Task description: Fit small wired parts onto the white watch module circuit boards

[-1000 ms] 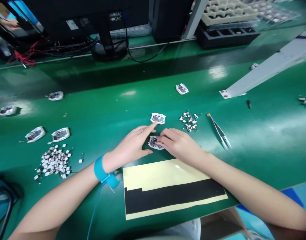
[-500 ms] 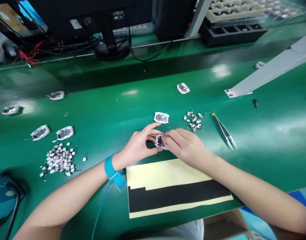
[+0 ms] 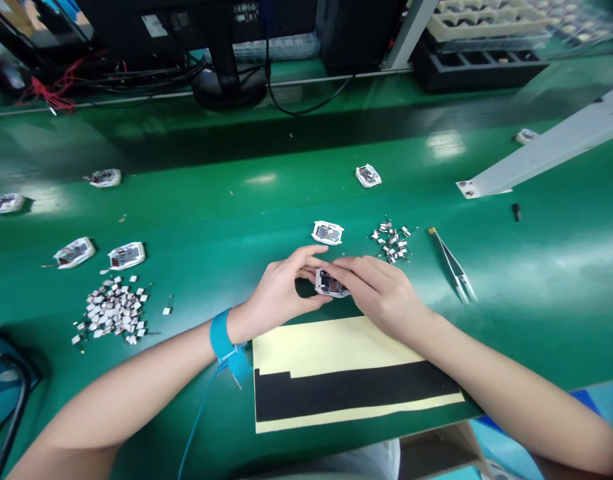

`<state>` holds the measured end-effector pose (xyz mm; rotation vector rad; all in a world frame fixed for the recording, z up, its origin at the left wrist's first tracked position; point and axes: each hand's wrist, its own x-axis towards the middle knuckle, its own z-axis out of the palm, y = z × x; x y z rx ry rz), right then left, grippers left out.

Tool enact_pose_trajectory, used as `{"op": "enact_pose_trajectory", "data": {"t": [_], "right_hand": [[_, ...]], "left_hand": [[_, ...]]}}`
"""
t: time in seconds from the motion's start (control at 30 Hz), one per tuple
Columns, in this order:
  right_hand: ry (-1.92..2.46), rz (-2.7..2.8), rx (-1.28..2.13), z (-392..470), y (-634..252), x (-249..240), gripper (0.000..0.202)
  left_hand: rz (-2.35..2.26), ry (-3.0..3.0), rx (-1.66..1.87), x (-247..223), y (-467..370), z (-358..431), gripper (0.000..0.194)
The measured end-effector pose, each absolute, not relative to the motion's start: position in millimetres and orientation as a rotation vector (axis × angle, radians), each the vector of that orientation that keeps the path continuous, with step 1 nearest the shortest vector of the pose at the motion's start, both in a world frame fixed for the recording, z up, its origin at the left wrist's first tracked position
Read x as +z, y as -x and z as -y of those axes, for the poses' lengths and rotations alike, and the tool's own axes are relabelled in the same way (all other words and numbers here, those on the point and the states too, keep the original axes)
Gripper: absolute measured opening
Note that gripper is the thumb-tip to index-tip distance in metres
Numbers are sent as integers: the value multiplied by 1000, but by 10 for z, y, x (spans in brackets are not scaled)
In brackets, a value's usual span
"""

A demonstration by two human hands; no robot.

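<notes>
Between my two hands is a small white device housing (image 3: 330,284) with dark electronics inside its open face. My left hand (image 3: 285,285) grips its left side between thumb and fingers, a blue wrist strap (image 3: 225,339) around the wrist. My right hand (image 3: 375,283) is closed over the housing's right end and upper edge; its fingertips are partly hidden. A similar white housing with a circuit board (image 3: 327,233) lies just beyond my fingers. Right of it is a pile of small metallic parts with leads (image 3: 393,242). Below my hands lies a yellow sheet with a black strip (image 3: 336,393).
Tweezers (image 3: 452,265) lie right of my right hand. Far left are a heap of small white-faced parts (image 3: 113,310) and several more housings (image 3: 127,255). A slanted metal post (image 3: 546,143) stands at right. A monitor stand (image 3: 229,87) and black tray (image 3: 479,70) are at the back.
My right fingers have shifted from the housing's inside toward its upper right edge, uncovering more of its dark interior. My left hand keeps its grip. The view has shifted slightly.
</notes>
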<state>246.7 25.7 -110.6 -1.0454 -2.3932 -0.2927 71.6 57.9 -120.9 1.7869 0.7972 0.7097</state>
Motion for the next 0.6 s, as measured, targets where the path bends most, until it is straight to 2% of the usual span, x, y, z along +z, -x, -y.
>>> {"op": "enact_pose_trajectory", "data": {"t": [0.13,0.23,0.47,0.6], "right_hand": [[1122,2403,-392,-232,-2437,-1062,20],[1199,2321,-343,-244,-2412,-1064,19],[1282,1893,430,-298,-2396,-1125,9],[1266,1750,586,-313,-2389,-1162,9]], "left_hand": [[-840,-1841,755,-1182,-729,-561,54],[-849,-1849,775,-1171,-735,-545,53],[-813,-1670,810,-1166,-734,-516,53],[-797,-1633,822,-1185,-735,-519,51]]}}
